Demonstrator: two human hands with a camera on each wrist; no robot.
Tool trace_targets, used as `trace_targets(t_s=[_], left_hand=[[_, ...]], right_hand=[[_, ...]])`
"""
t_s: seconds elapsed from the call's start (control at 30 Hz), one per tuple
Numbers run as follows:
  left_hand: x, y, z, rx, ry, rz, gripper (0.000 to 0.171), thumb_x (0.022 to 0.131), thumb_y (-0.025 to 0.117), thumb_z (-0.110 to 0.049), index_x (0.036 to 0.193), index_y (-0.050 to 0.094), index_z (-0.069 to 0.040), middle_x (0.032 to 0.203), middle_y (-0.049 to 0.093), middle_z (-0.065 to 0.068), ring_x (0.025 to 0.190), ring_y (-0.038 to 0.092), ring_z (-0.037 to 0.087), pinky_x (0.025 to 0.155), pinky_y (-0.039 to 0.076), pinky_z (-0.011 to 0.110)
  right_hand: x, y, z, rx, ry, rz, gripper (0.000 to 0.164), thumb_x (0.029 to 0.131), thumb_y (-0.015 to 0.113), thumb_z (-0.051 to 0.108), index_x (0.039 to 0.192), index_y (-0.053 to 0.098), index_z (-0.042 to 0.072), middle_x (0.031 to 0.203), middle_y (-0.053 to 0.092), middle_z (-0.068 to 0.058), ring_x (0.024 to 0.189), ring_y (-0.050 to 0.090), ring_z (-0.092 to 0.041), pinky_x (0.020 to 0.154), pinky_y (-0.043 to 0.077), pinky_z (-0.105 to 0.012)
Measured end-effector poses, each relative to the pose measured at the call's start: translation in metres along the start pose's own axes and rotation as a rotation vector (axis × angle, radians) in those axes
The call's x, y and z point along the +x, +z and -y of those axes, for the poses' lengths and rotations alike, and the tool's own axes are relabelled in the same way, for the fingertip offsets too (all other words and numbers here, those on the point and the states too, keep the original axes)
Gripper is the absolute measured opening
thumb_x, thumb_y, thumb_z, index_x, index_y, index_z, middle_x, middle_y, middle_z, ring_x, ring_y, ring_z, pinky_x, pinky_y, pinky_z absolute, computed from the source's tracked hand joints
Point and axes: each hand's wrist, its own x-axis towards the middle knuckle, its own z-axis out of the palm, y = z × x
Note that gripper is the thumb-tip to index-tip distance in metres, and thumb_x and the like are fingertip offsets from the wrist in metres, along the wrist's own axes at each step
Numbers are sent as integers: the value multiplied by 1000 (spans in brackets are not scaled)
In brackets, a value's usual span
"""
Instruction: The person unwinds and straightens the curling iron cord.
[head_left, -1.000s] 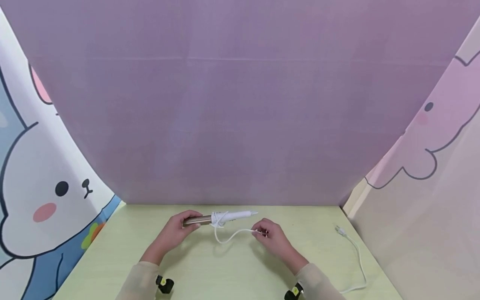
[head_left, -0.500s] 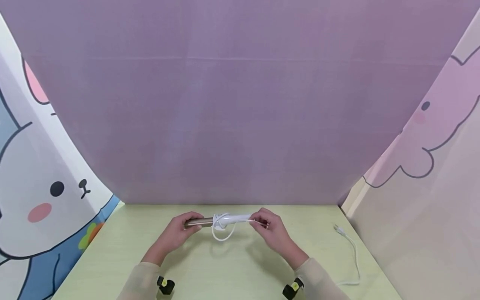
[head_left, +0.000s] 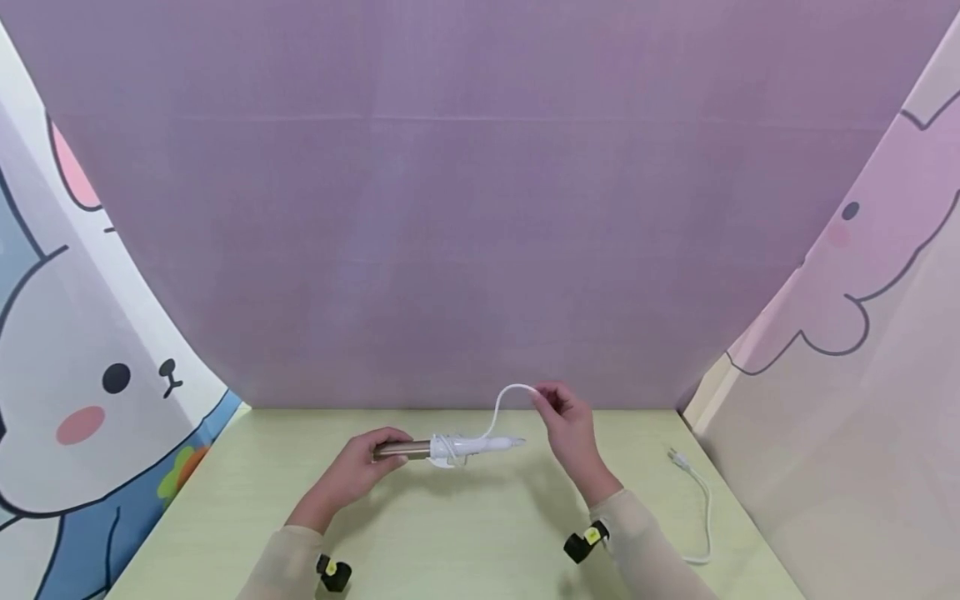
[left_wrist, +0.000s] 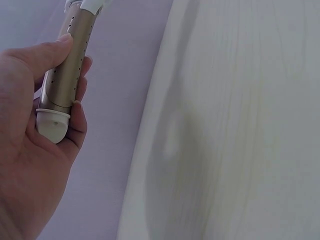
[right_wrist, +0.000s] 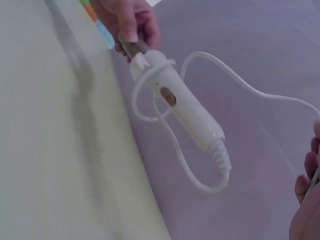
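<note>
My left hand (head_left: 360,468) grips the gold barrel (left_wrist: 72,65) of a curling iron (head_left: 491,446), its thumb lying along the perforated metal. The white handle points right, held above the table. In the right wrist view a white cord (right_wrist: 245,87) leaves the ribbed handle end and loops round the handle near a brown switch (right_wrist: 168,96). My right hand (head_left: 573,433) pinches this cord and holds it up to the right of the handle, so it arches between hand and iron. In the left wrist view the barrel's white rounded tip (left_wrist: 52,125) sits in the palm.
A two-pin plug (head_left: 678,458) with white cord lies on the right of the pale table (head_left: 465,542); its cord runs behind the right sleeve (head_left: 648,550). A purple backdrop (head_left: 480,208) rises at the table's far edge. Cartoon-printed panels (head_left: 150,333) flank both sides.
My right hand has moved from beside the handle end up and away to the right, pulling the cord into a raised arch. The loop hanging under the iron has shrunk. My left hand barely moved.
</note>
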Motion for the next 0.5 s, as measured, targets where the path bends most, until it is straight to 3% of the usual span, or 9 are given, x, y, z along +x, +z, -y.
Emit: trace_targets(t_s=[0.2, 0.5], left_hand=[[-1, 0, -2, -5, -26, 17, 26, 103, 81, -17, 128, 76, -24, 118, 77, -6, 103, 70, 14, 92, 57, 34], [-2, -5, -2, -12, -20, 0, 26, 103, 82, -17, 129, 76, -22, 117, 77, -5, 102, 70, 18, 89, 56, 35]], right_hand=[[3, -8, -13, -11, 30, -83, 10, 106, 76, 7, 111, 77, -1, 88, 64, -8, 75, 52, -12, 65, 43, -20], [-4, -18, -40, -96, 78, -116, 7, 103, 77, 2, 109, 78, -2, 90, 67, -17, 75, 52, -13, 62, 42, -20]])
